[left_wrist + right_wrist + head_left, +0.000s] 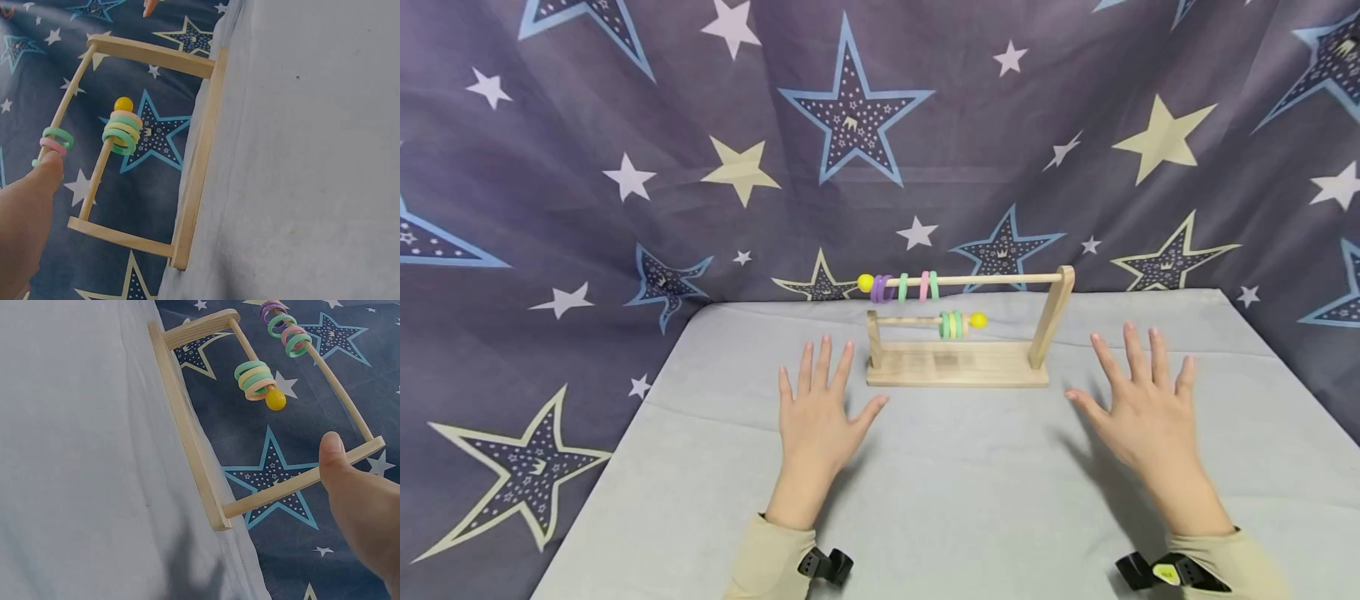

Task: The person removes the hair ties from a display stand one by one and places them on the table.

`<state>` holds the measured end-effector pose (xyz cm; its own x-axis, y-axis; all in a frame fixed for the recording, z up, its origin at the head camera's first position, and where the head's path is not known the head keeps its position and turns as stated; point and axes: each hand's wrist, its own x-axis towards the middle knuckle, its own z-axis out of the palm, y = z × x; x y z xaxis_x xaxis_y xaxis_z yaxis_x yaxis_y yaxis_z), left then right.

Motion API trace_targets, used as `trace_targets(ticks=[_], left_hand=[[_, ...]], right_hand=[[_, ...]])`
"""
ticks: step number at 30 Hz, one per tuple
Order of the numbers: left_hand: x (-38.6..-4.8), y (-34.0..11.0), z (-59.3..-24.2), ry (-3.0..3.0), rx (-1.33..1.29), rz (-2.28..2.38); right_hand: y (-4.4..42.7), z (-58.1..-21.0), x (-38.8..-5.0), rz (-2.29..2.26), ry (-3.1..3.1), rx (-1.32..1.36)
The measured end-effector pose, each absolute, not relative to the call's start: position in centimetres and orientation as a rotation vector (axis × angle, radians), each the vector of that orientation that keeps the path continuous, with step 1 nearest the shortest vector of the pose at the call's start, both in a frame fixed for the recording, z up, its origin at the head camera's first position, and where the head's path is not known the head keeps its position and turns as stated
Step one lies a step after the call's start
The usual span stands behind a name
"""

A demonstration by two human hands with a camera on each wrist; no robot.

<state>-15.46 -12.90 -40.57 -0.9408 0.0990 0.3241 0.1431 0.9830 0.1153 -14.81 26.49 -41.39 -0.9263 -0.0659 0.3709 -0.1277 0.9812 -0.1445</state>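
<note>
On wrinkled grey cloth, I counted one pale-wood stand, two round wooden rods, two yellow balls; left hand, right hand spread wide.

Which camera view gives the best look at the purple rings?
The head view: the purple rings sit well inside the frame, unobstructed, beside a yellow ball on the upper rod. The right wrist view catches them only at its top edge; the left wrist view shows none, the left hand hiding part of that rod.

Purple, green, pink rings, yellow balls, star-patterned dark cloth
</note>
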Motion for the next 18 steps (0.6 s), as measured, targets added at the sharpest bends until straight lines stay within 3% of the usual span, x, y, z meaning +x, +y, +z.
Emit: trace_targets(ticks=[18], left_hand=[[-17.6, -12.8, -40.9, -2.795, -0.169, -0.319]], right_hand=[[26.3, -41.4, -15.0, 0.249, -2.727, 0.156]])
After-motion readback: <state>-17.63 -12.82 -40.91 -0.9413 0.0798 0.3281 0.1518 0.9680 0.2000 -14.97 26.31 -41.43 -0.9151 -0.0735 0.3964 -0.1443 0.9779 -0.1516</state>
